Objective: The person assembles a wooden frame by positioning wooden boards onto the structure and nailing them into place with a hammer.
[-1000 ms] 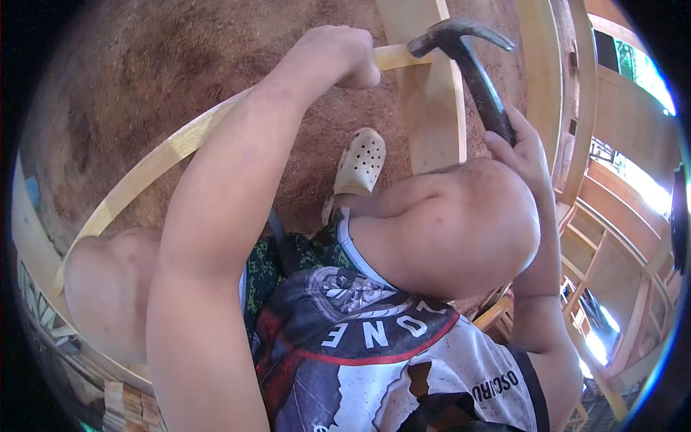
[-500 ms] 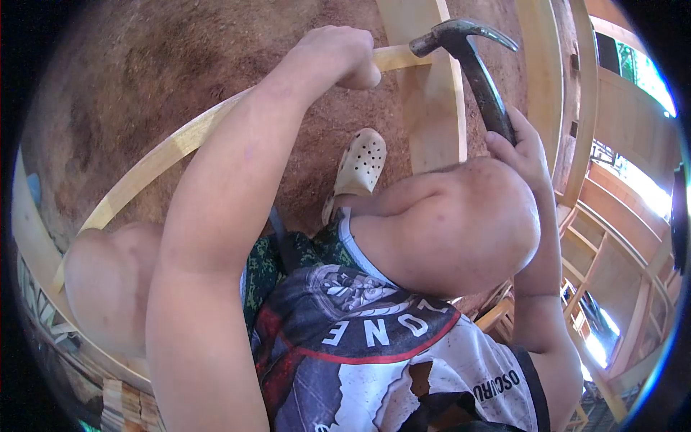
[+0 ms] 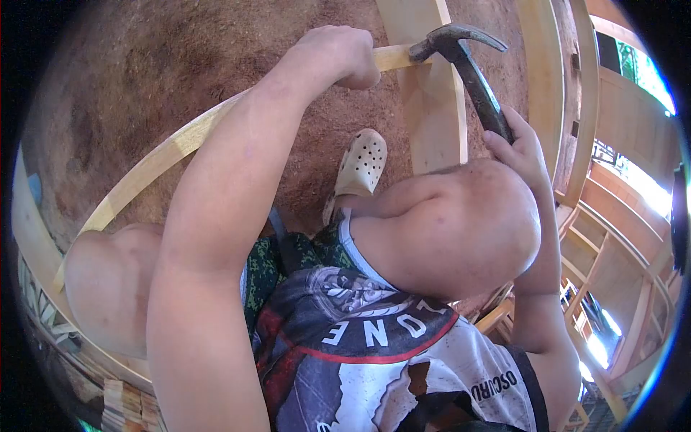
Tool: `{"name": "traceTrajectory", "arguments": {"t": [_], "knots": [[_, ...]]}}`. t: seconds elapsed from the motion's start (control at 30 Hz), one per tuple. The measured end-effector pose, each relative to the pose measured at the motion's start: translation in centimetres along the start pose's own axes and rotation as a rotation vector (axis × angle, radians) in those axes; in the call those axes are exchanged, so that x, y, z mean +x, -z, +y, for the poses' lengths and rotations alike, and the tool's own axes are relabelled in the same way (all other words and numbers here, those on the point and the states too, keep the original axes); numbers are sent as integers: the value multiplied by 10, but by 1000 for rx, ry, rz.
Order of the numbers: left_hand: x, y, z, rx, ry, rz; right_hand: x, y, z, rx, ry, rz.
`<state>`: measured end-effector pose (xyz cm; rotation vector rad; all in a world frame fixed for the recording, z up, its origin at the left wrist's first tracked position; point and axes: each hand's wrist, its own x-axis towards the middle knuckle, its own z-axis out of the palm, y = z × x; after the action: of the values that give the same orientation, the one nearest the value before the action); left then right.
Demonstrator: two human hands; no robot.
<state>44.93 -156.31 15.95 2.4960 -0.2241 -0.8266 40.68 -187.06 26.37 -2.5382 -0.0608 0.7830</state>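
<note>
My right hand (image 3: 522, 150) is wrapped around the handle of a claw hammer (image 3: 468, 61), dark and worn, with its claw pointing right. The hammer's striking face is at the end of a long pale wooden strip (image 3: 162, 155), by the edge of an upright-set wooden board (image 3: 432, 108); whether it touches cannot be made out. My left hand (image 3: 344, 56) is closed round the strip a short way left of that board. The strip runs from there under my left forearm toward my knee. Any nail at the joint is not visible.
Reddish bare earth (image 3: 144, 79) lies below. My foot in a beige clog (image 3: 363, 162) is between the strip and the board. More wooden boards (image 3: 543, 72) and frames (image 3: 604, 237) stand at the right. Stacked wood pieces (image 3: 126, 407) lie at the lower left.
The hammer's head has tipped slightly left and down, toward the strip's end. My left hand and the strip stay in place.
</note>
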Motion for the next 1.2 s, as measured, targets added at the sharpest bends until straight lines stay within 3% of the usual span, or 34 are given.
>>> {"name": "traceTrajectory", "arguments": {"t": [0.2,0.3,0.37,0.43,0.5,0.63,0.9,0.97,1.2], "knots": [[13,-2,-10,75,-95,-8,-8,-8,5,188,14,145],[13,-1,-10,24,-79,-57,-14,-7,12,469,53,215],[16,-1,-4,105,31,-98,-21,-1,4,796,217,199],[14,4,5,105,104,-149,-28,-9,13,938,218,278],[19,0,10,180,141,-163,-29,-20,38,1080,27,138],[19,-2,20,229,169,-141,-25,-33,82,973,-98,118],[-10,12,13,207,229,-105,-33,-17,54,1128,-159,63],[-11,12,12,243,224,-100,-28,-13,50,1202,-182,-76],[-14,15,10,211,247,-108,-20,-10,48,1086,-231,-154]]}}
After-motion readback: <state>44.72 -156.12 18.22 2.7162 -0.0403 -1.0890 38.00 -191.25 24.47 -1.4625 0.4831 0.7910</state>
